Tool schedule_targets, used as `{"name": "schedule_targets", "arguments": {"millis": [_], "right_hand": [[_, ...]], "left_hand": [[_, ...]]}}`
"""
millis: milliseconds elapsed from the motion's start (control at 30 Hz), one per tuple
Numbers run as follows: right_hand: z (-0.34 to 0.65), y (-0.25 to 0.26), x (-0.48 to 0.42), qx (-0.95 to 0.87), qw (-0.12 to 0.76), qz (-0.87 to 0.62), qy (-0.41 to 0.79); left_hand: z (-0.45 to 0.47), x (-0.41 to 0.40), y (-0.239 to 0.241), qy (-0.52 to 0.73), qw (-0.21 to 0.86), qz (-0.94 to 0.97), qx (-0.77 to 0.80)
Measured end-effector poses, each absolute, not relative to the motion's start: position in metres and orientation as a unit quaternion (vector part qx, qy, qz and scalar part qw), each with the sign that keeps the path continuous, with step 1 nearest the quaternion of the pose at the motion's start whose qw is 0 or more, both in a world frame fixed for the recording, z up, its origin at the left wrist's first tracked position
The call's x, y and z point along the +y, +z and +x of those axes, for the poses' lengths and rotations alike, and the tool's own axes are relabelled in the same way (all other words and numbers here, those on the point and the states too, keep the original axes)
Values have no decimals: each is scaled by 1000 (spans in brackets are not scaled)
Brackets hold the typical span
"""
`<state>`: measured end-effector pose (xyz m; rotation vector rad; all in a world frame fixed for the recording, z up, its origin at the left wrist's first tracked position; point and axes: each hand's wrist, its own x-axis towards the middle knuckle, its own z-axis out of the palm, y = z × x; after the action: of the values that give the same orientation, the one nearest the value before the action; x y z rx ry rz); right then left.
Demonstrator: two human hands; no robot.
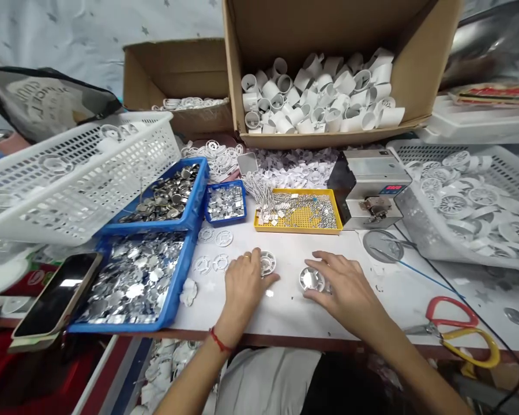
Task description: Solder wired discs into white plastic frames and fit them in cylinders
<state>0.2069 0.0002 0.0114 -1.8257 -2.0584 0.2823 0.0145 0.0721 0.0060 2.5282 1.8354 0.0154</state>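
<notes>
Centrally on the worktop, the left hand touches a white spoked plastic disc; the right hand, fingers spread, rests on a shiny metal cap; whether either grips cannot be told.

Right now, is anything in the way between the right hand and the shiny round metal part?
Nothing visible is in the way. The right hand is already touching the round metal part, with no other object between them.

Left hand partly hides white disc; right hand covers edge of metal cup. Yellow tray contents too small to tell. Box cut off by top edge; machine display digits unreadable.
</notes>
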Motion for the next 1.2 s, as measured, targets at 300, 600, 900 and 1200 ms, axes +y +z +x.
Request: {"name": "schedule_targets", "arguments": {"millis": [300,600,900,1200], "right_hand": [[210,-35,-13,-793,164,-574,119],[234,-10,-50,-758,404,-512,31],[210,-9,-60,-757,445,-477,34],[184,-4,-55,-748,485,-448,57]], "left_hand": [[11,-14,26,-12,117,756,644],[-179,71,59,-80,6,654,752],[-203,93,19,-29,101,703,703],[-196,84,47,151,136,672,712]]}}
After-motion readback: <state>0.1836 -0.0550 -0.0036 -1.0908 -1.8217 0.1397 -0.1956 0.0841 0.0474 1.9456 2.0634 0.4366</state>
